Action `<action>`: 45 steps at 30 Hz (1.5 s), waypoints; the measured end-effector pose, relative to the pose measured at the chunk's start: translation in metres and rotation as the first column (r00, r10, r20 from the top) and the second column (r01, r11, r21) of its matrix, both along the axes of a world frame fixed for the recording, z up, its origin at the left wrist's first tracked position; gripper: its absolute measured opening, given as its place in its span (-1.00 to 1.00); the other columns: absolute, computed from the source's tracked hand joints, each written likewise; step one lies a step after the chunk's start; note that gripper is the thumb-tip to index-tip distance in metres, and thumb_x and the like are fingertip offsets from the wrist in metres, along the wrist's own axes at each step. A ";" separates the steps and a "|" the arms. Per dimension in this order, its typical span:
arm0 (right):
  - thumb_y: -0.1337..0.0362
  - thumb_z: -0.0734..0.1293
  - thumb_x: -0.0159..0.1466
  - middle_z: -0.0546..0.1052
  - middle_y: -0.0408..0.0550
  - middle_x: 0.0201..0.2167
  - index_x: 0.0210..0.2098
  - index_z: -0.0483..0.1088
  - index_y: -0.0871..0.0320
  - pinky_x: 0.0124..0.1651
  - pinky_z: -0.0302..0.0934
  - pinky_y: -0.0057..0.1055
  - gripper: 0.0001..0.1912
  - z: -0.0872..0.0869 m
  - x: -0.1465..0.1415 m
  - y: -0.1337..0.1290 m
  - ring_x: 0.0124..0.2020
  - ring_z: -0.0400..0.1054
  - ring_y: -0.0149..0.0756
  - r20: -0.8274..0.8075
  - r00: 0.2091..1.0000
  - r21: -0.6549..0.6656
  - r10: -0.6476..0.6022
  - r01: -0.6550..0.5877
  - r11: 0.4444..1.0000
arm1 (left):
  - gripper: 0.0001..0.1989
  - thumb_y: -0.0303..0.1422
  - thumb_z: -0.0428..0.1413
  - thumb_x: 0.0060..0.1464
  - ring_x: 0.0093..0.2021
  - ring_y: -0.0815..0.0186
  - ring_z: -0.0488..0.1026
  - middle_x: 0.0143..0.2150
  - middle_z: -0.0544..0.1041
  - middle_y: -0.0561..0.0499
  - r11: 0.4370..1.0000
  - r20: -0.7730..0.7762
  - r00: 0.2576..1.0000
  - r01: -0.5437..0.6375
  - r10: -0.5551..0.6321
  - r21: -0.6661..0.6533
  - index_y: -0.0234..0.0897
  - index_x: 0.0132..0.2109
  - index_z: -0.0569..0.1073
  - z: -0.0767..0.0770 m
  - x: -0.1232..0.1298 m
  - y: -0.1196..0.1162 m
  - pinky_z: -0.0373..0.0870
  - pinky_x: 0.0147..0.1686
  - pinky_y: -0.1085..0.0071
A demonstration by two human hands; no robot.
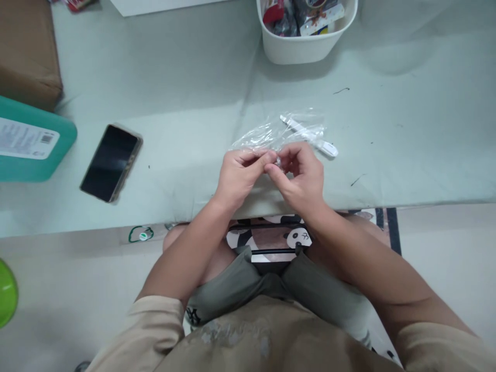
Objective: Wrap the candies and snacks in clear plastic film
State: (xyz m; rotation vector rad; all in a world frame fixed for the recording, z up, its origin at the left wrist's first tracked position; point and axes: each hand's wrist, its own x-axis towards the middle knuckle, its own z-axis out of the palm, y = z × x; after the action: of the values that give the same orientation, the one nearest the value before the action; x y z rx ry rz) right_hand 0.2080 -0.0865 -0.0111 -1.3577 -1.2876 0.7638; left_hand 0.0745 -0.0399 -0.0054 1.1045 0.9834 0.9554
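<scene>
A crumpled clear plastic bag (267,133) lies at the front middle of the table, its near end gathered between my two hands. My left hand (241,173) is closed, thumb and index finger pinching the bag's gathered edge. My right hand (300,175) pinches the same end, its fingers curled and its tips almost touching the left thumb. The exact spot between the fingertips is mostly hidden. Just beyond my right hand, a slim white utility knife (328,149) lies at a slant, its far part overlapping with the clear plastic.
A phone (111,163) lies at left, near a green container (64,133) and a brown cardboard box (27,51). At the back stands a white bin (300,50) filled with small packets. The table's front edge runs just below my wrists. Dark thread bits (341,91) lie at right.
</scene>
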 end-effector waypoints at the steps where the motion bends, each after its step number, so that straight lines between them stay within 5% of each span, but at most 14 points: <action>1: 0.10 0.45 0.27 0.42 -0.21 -0.43 -0.27 0.38 0.08 -0.34 0.23 -0.42 -0.77 0.001 0.000 0.000 -0.43 0.28 -0.45 -0.027 1.000 -0.031 -0.002 0.001 1.000 | -0.63 -0.01 0.39 -0.03 -0.36 0.41 0.54 -0.43 0.61 0.07 0.999 0.038 0.999 0.006 -0.004 -0.043 -0.24 -0.44 0.65 -0.001 0.000 -0.001 0.50 -0.27 0.48; 8: -0.18 0.46 0.20 0.49 -0.19 -0.46 -0.34 0.34 0.08 -0.36 0.32 -0.45 -0.54 -0.001 0.003 0.006 -0.43 0.44 -0.42 -0.433 0.899 -0.245 -0.067 -0.046 0.968 | -0.66 -0.02 0.36 0.03 -0.27 0.32 0.63 -0.31 0.70 -0.01 0.997 0.034 0.998 -0.041 0.043 -0.061 -0.23 -0.34 0.70 -0.002 -0.007 -0.002 0.57 -0.18 0.40; 13: -0.12 0.48 0.18 0.51 -0.23 -0.43 -0.32 0.25 0.08 -0.40 0.30 -0.55 -0.53 -0.003 -0.003 0.006 -0.42 0.49 -0.47 -0.601 0.783 -0.318 -0.161 -0.049 0.947 | -0.61 0.02 0.31 0.07 -0.12 0.25 0.67 -0.17 0.71 -0.05 0.982 0.003 0.984 -0.178 0.178 -0.058 -0.25 -0.32 0.63 0.003 -0.005 0.000 0.60 -0.15 0.40; 17: -0.04 0.50 0.16 0.46 -0.23 -0.45 -0.35 0.23 0.09 -0.36 0.33 -0.55 -0.55 -0.003 -0.009 0.001 -0.37 0.49 -0.45 -0.683 0.723 -0.357 -0.104 -0.206 0.911 | -0.67 -0.05 0.25 0.18 -0.13 0.31 0.67 -0.12 0.69 0.00 0.954 0.073 0.955 -0.277 0.286 -0.110 -0.23 -0.32 0.52 0.006 -0.004 0.003 0.60 -0.16 0.44; 20: -0.13 0.55 0.03 0.50 -0.18 -0.26 -0.22 0.31 0.06 -0.28 0.40 -0.48 -0.44 -0.003 -0.008 0.002 -0.23 0.48 -0.39 -0.733 0.678 -0.309 -0.040 -0.280 0.909 | -0.69 -0.09 0.32 0.10 -0.28 0.32 0.67 -0.23 0.68 0.04 0.967 0.134 0.965 -0.204 0.224 -0.151 -0.20 -0.27 0.45 0.007 -0.006 0.005 0.59 -0.30 0.44; 22: -0.20 0.57 -0.03 0.50 -0.15 -0.14 -0.08 0.33 0.02 -0.21 0.44 -0.41 -0.31 -0.004 -0.005 0.005 -0.17 0.48 -0.35 -0.735 0.678 -0.258 -0.014 -0.262 0.930 | -0.66 -0.12 0.37 0.04 -0.37 0.32 0.65 -0.35 0.65 0.07 0.989 0.129 0.985 -0.097 0.112 -0.114 -0.20 -0.25 0.43 0.007 -0.007 0.003 0.57 -0.36 0.43; 25: -0.16 0.57 0.03 0.48 -0.20 -0.33 -0.16 0.38 0.05 -0.24 0.39 -0.41 -0.41 -0.007 -0.002 0.008 -0.33 0.42 -0.40 -0.666 0.745 -0.249 -0.020 -0.197 0.948 | -0.67 -0.09 0.33 0.09 -0.49 0.35 0.59 -0.46 0.60 0.10 0.999 0.073 0.997 -0.009 0.011 -0.035 -0.19 -0.23 0.44 0.006 -0.008 -0.001 0.51 -0.44 0.44; 28: -0.19 0.52 0.11 0.30 -0.28 -0.58 -0.33 0.39 0.09 -0.46 0.20 -0.47 -0.50 -0.007 -0.002 0.009 -0.56 0.20 -0.50 -0.595 0.801 -0.282 -0.064 -0.134 0.950 | -0.70 -0.05 0.28 0.15 -0.62 0.43 0.44 -0.50 0.55 0.14 0.998 0.048 0.996 -0.070 0.070 -0.006 -0.15 -0.19 0.47 0.005 -0.009 -0.003 0.37 -0.57 0.46; 32: -0.20 0.49 0.14 0.12 -0.33 -0.65 -0.31 0.39 0.06 -0.57 0.00 -0.48 -0.52 -0.002 -0.001 0.009 -0.65 -0.01 -0.53 -0.594 0.788 -0.304 -0.162 -0.033 0.952 | -0.72 -0.03 0.26 0.16 -0.66 0.45 0.29 -0.59 0.40 0.18 0.986 0.008 0.986 -0.168 0.168 -0.010 -0.12 -0.21 0.49 0.005 -0.010 0.000 0.20 -0.64 0.45; 38: 0.05 0.45 0.17 0.26 -0.25 -0.51 -0.31 0.30 0.03 -0.48 0.13 -0.49 -0.71 0.004 0.022 0.015 -0.54 0.16 -0.48 -0.663 0.717 -0.232 -0.216 0.078 0.970 | -0.78 -0.18 0.30 0.08 -0.74 0.52 0.02 -0.68 0.13 0.24 0.978 0.109 0.975 -0.185 0.195 -0.095 -0.13 -0.29 0.43 0.018 -0.023 0.013 -0.05 -0.70 0.46; 41: -0.11 0.41 0.12 0.47 -0.12 -0.33 -0.26 0.32 0.03 -0.32 0.37 -0.36 -0.60 0.015 0.040 0.017 -0.33 0.42 -0.31 -0.773 0.628 -0.216 -0.089 -0.129 0.968 | -0.87 -0.32 0.25 -0.04 -0.78 0.53 -0.11 -0.75 0.01 0.27 0.981 0.222 0.968 -0.081 0.120 -0.177 -0.15 -0.32 0.44 0.025 -0.038 0.021 -0.15 -0.73 0.48; 45: -0.41 0.36 0.03 0.59 0.02 -0.31 -0.16 0.45 0.11 -0.35 0.46 -0.21 -0.26 0.023 0.059 0.020 -0.33 0.51 -0.16 -0.805 0.594 -0.348 0.011 -0.487 0.801 | -0.72 -0.35 0.13 -0.29 -0.82 0.46 -0.07 -0.84 0.06 0.19 0.954 0.264 0.959 0.172 -0.104 -0.247 -0.22 -0.32 0.60 0.027 -0.056 0.029 -0.14 -0.77 0.45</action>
State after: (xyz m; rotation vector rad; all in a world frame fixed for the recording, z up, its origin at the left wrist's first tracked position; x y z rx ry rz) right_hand 0.2671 -0.0664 0.0119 -1.0154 -0.5508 1.8166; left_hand 0.0189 -0.0104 0.0215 0.7935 0.7910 0.7967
